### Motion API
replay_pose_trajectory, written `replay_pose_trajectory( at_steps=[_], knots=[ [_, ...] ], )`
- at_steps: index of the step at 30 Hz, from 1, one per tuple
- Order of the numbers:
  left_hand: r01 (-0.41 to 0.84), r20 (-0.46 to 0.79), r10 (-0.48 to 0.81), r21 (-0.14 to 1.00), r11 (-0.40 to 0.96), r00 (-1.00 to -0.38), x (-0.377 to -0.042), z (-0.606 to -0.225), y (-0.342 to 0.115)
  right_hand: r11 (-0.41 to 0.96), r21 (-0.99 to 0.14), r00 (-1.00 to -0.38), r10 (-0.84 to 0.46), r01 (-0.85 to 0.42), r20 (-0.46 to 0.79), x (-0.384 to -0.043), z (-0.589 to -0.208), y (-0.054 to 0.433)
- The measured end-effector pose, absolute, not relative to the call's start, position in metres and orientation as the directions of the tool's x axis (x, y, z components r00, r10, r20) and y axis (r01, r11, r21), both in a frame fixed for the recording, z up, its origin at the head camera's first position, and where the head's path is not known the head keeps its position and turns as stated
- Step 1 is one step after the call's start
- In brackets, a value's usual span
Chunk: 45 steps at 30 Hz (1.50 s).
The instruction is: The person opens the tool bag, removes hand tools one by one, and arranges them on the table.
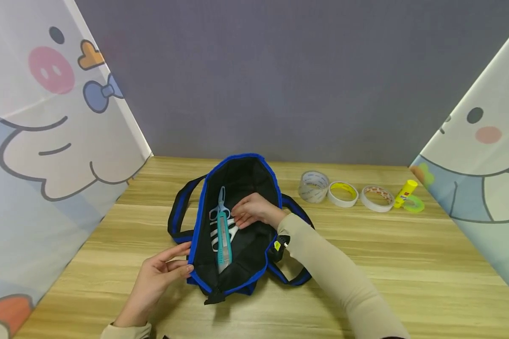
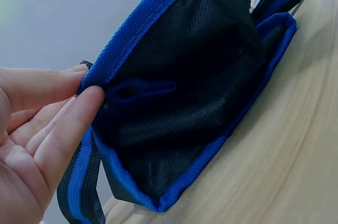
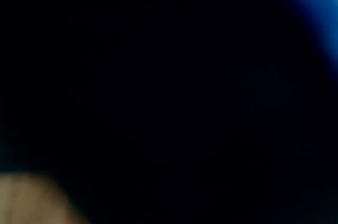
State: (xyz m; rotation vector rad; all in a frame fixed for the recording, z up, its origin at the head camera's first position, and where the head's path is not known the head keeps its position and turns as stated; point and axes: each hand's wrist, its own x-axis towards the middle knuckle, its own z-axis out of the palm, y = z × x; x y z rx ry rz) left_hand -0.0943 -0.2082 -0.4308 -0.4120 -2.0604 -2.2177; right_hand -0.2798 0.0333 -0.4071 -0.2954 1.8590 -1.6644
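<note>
A black tool bag with blue trim (image 1: 197,207) lies on the table with its mouth wide open. My left hand (image 1: 154,278) pinches the left part of its rim between thumb and fingers; the blue edging (image 2: 119,49) shows at the fingertips in the left wrist view. Inside the bag are a teal utility knife (image 1: 224,242), light-blue scissors (image 1: 222,202) and white-handled scissors (image 1: 233,231) partly under the knife. Reaching in over the right rim, my right hand (image 1: 254,209) has loosely bent fingers beside the white handles. The right wrist view is nearly all dark.
Right of the bag, a line of supplies stands on the wooden table (image 1: 365,254): a clear tape roll (image 1: 307,194), two white tape rolls (image 1: 342,203), a yellow glue stick (image 1: 406,193) and a green tape roll (image 1: 416,205). Strap handles (image 1: 180,207) loop out on both sides.
</note>
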Motion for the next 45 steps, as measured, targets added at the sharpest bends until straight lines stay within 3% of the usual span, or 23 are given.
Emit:
replay_pose_trajectory(
  at_steps=[8,16,24,36,45],
  knots=[
    [0.272,0.287,0.132,0.955,-0.120,-0.949,-0.095,-0.432,-0.207,0.358,-0.926,-0.712,-0.618,0.122,-0.333,-0.272,-0.385,0.027],
    [0.284,0.303,0.145,0.949,-0.134,-0.942,-0.096,-0.432,-0.209,0.409,-0.910,-0.713,-0.619,0.066,-0.330,-0.279,-0.362,0.017],
    [0.286,0.304,0.149,0.949,-0.130,-0.941,-0.097,-0.432,-0.209,0.444,-0.893,-0.759,-0.556,0.074,-0.339,-0.285,-0.385,0.008],
    [0.271,0.281,0.134,0.959,-0.087,-0.950,-0.094,-0.432,-0.208,0.515,-0.855,-0.742,-0.547,0.066,-0.387,-0.274,-0.403,0.001],
    [0.270,0.280,0.136,0.959,-0.091,-0.950,-0.094,-0.432,-0.207,0.443,-0.889,-0.720,-0.580,0.115,-0.382,-0.275,-0.407,0.007]
  ],
)
